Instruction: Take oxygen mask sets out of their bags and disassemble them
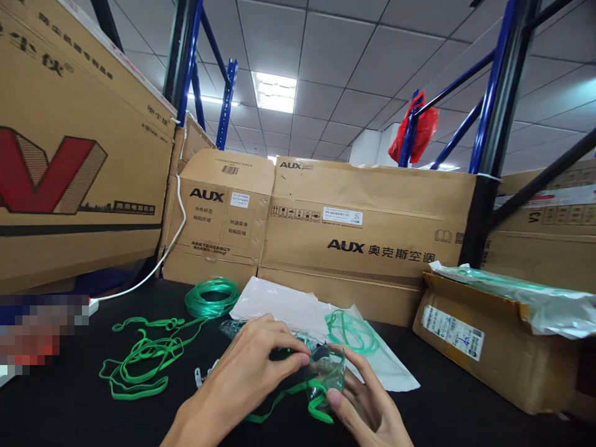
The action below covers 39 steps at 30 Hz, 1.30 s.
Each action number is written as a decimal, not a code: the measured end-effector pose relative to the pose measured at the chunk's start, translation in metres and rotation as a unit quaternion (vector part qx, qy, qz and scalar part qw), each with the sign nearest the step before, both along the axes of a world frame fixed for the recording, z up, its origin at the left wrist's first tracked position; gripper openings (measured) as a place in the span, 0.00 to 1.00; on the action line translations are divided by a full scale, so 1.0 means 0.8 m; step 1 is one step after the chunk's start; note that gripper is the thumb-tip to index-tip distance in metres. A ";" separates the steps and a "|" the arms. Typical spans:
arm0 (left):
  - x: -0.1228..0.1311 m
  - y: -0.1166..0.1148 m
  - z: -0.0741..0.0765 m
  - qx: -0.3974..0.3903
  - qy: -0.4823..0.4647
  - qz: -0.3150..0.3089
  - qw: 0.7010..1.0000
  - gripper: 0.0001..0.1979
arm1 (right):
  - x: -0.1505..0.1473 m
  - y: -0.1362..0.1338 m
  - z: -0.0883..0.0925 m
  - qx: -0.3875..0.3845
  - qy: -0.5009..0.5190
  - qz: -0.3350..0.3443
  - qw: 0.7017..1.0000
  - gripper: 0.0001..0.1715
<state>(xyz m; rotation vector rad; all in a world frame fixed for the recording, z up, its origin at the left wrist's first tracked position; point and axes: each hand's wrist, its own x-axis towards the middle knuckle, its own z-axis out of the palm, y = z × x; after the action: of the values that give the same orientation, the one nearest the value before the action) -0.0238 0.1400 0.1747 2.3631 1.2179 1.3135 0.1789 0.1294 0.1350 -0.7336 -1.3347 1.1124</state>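
Loose green straps [139,363] lie at the near left on the black table [69,410], with a coil of green tubing [212,297] beyond them. At near centre the left hand [254,372] pinches a clear mask [329,370] from above, and the right hand [367,406] cups it underneath. A cardboard box [488,354] stands to the right.

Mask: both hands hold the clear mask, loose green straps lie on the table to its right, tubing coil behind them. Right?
No. The head view shows the green straps left of the mask, not right. Left hand and right hand do hold it; the tubing coil lies behind the straps.
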 end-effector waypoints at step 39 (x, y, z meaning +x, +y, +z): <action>-0.004 -0.012 0.007 0.024 0.102 -0.013 0.994 0.08 | 0.014 0.008 0.000 0.125 -0.138 -0.127 0.974 0.14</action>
<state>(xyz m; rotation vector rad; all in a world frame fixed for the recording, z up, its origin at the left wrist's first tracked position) -0.0273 0.1303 0.1803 2.5924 1.2155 1.1285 0.1899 0.1359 0.1350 -0.8638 -1.5311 0.6419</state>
